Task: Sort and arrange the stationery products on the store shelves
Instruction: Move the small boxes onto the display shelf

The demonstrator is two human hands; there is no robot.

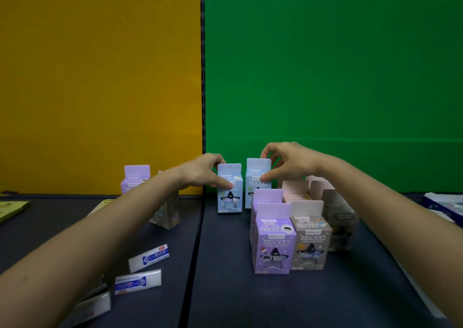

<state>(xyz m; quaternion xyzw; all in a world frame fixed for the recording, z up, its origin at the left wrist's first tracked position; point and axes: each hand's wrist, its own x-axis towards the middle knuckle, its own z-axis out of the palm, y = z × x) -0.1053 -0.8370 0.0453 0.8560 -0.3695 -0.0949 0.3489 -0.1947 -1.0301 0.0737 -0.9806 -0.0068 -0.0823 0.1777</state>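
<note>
Two light blue carton-shaped boxes stand upright side by side on the dark shelf near the back. My left hand [205,169] pinches the top of the left blue box [229,195]. My right hand [285,162] pinches the top of the right blue box [255,179]. In front of them, to the right, stand a purple box [271,242] and a grey box [310,242], with pink boxes [295,190] and another grey box [338,217] behind. A purple box [136,177] stands at the left behind my left forearm, and a grey box [167,215] beside it leans.
White and blue flat packets [149,257] [137,281] lie loose at the front left. A yellow panel [100,77] and a green panel [325,77] form the back wall. A yellow-green sheet [11,208] lies far left, and papers [443,205] lie far right.
</note>
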